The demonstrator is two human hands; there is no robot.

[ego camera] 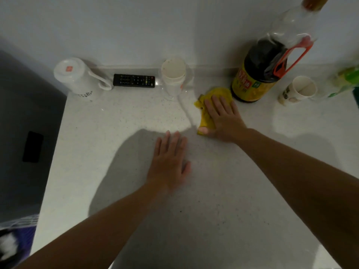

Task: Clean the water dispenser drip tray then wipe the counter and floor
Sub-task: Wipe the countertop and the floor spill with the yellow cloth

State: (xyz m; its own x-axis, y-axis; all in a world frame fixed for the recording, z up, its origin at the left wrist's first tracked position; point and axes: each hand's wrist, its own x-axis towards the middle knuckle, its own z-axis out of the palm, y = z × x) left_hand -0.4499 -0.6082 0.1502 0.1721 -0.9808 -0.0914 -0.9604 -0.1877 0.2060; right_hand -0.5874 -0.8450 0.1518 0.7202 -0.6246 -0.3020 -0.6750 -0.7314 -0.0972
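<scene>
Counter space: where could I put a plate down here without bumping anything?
The widest bare stretch of counter is nearest the person, between the two forearms. Another lies left of the left hand, below the upside-down mug and remote. The back is crowded: paper cups, yellow cloth under the right hand, sauce bottle.

The yellow cloth [206, 111] lies mostly hidden under the flat right hand [221, 118], only its crumpled edges showing toward ten and twelve o'clock of the palm. At two o'clock the tall dark bottle [258, 74] loses its cap to the top edge and its label print is too small to read, while at three o'clock a green-and-white packet [345, 80] is blurred and cut by the right edge. At eight o'clock a blurred dark and white shape [9, 247] cannot be identified, and both forearms run out of the bottom edge.
</scene>
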